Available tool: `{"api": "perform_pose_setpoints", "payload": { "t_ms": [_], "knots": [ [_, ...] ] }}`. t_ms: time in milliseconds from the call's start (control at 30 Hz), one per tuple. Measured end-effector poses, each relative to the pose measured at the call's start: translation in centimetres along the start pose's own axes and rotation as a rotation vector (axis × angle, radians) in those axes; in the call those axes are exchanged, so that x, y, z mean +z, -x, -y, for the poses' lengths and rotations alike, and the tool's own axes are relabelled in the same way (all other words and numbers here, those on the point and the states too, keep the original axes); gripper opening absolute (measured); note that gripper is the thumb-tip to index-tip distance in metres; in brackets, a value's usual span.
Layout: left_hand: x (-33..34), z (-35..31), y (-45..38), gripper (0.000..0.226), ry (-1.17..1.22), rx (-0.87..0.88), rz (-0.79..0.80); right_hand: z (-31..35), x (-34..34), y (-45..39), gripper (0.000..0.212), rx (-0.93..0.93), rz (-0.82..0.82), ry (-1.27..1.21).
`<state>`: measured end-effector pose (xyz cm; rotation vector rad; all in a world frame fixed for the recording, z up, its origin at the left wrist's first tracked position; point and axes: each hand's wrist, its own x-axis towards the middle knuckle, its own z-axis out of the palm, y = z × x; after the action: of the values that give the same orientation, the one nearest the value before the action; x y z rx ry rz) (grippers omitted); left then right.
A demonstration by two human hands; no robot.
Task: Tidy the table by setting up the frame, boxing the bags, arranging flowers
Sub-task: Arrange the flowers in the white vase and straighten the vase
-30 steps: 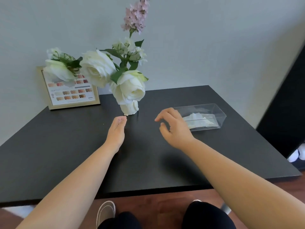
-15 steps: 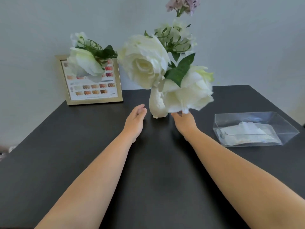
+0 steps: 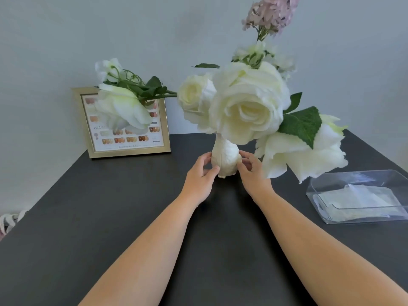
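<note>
Head view, the only one. Your left hand (image 3: 199, 180) and right hand (image 3: 254, 173) cup the small white vase (image 3: 225, 160) from either side, fingers loosely curled with the tips on its belly; a light two-sided hold, not a squeeze. The vase stands upright on the black table (image 3: 110, 217), near the middle toward the back edge, its base touching the surface as far as you can tell.

Handling, my read: the vase looks narrow-footed and hard, maybe ceramic, so likely breakable. The white roses (image 3: 245, 107) look like fabric, light each, but they spread wide and lean off both sides, so the whole thing is probably top-heavy. Hold it low on the belly with both hands, as now; don't lift by the stems.

Counts: one vase. Four big white roses, plus one pink spray (image 3: 271, 14) on top and some smaller white blossoms I can't count cleanly. One gold frame (image 3: 164, 129) standing at the wall, back left. One clear box (image 3: 320, 208) at right, well apart from the vase, with pale bags (image 3: 353, 202) inside; number unreadable.
</note>
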<state>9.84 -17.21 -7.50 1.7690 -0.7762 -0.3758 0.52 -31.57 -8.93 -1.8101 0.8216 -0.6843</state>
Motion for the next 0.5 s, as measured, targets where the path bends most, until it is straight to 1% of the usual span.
{"api": "perform_pose_setpoints", "payload": {
  "t_ms": [67,167,267,400,467,500],
  "knots": [
    [0.0,-0.2,0.1,0.048,-0.017,0.006,0.000,0.5,-0.2,0.2,0.027,-0.075,-0.038,0.001],
    [-0.1,-0.5,0.3,0.049,-0.024,0.001,-0.001,1.0,-0.5,0.6,0.036,-0.106,-0.022,0.038],
    [-0.2,-0.6,0.6,0.045,-0.005,-0.005,-0.011,1.2,-0.7,1.0,0.036,-0.103,-0.014,0.042],
    [-0.2,-0.6,0.8,0.041,0.012,0.023,-0.029,1.4,-1.2,2.1,0.039,-0.137,-0.066,-0.029],
    [-0.3,-0.6,1.1,0.042,0.037,0.037,-0.032,1.7,-1.7,3.6,0.034,-0.183,-0.096,-0.056],
    [-0.4,-0.6,1.2,0.042,0.061,0.039,-0.035,2.1,-1.8,4.6,0.036,-0.236,-0.103,-0.079]
  ]
}}
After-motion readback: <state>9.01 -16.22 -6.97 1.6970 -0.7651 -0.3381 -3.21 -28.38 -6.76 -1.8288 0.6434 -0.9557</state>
